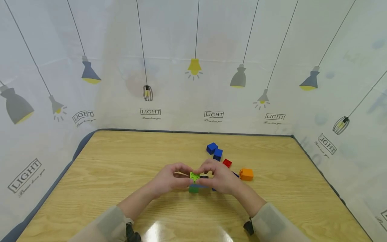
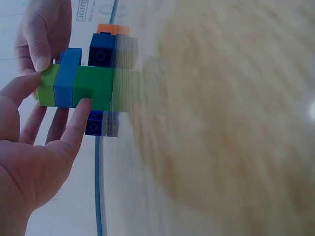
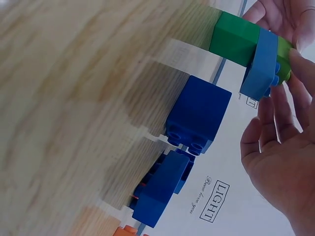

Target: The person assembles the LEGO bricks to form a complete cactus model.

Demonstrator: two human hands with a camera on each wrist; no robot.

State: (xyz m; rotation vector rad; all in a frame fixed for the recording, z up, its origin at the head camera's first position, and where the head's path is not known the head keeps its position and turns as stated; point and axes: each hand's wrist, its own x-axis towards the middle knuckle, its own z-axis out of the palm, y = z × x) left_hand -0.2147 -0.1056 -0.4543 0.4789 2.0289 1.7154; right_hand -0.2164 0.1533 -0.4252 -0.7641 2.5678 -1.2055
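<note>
Currently, the lime block [image 2: 47,91] sits between the fingers [image 2: 19,87].

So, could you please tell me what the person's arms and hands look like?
The left hand and right hand are bare, without gloves. The left sleeve and right sleeve are pale grey-beige, ending on the forearms. A small black object shows by the left cuff, another by the right.

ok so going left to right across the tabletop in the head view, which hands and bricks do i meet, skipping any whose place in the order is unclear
Left hand → lime-green toy brick → right hand → orange toy brick.
</note>
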